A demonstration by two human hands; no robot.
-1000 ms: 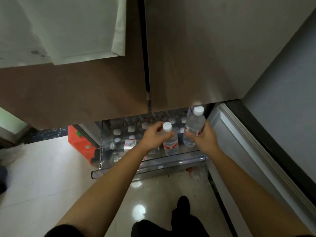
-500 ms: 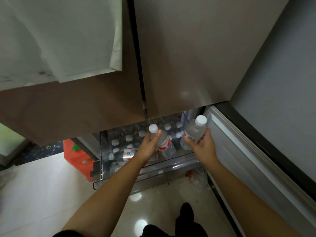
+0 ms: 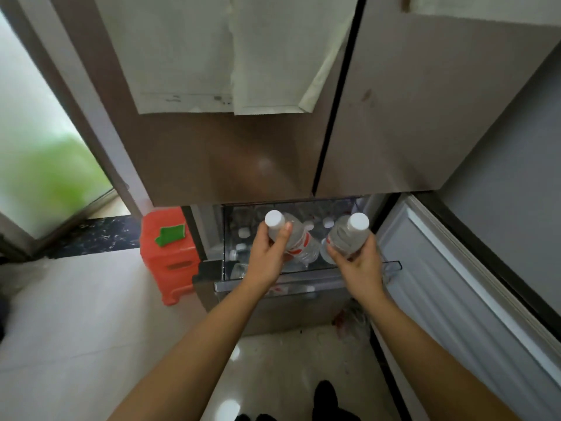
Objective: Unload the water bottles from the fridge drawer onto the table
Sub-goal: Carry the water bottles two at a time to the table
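Note:
My left hand (image 3: 268,256) grips a clear water bottle (image 3: 299,243) with a white cap and red label, tilted with its cap toward me. Another clear water bottle (image 3: 346,238) with a white cap is held in my right hand (image 3: 359,265). Both bottles hang above the open fridge drawer (image 3: 303,282), whose clear front rail runs just below my hands. White caps of several more bottles (image 3: 244,232) show inside the drawer, partly hidden by my hands. No table is in view.
The closed brown fridge doors (image 3: 243,153) with white papers on them hang over the drawer. An orange plastic stool (image 3: 170,253) stands left of the drawer on the pale floor. An open door panel (image 3: 455,293) flanks the right. My feet (image 3: 326,399) are below.
Both hands have lifted their bottles higher out of the drawer and toward me. The view has swung so more of the fridge doors, stool and left window show.

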